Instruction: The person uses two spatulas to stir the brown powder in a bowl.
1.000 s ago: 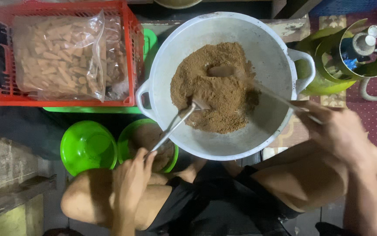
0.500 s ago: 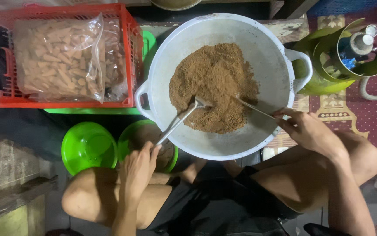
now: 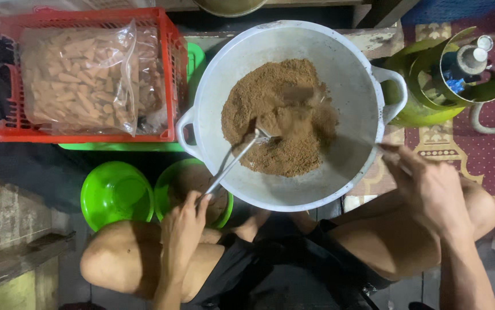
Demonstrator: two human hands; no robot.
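A large pale two-handled basin (image 3: 219,74) holds a mound of brown powder (image 3: 282,115). My left hand (image 3: 183,221), above my left knee, grips the handle end of a long metal spoon (image 3: 233,163); its bowl is dug into the near left side of the powder. My right hand (image 3: 431,189) hovers just outside the basin's right rim, fingers closed on a thin utensil (image 3: 391,150) that is blurred by motion, its far end not clear. My bare knees flank the basin's near edge.
A red plastic crate (image 3: 6,129) with a clear bag of tan sticks (image 3: 81,80) sits at the left on a green tray (image 3: 121,147). Two green bowls (image 3: 115,192) (image 3: 176,183) stand below it. A green gas cylinder (image 3: 431,86) stands on a patterned red mat (image 3: 488,155).
My right hand has drawn its utensil back out of the powder towards the basin's right rim, leaving a furrow. The left hand and its spoon have barely shifted.
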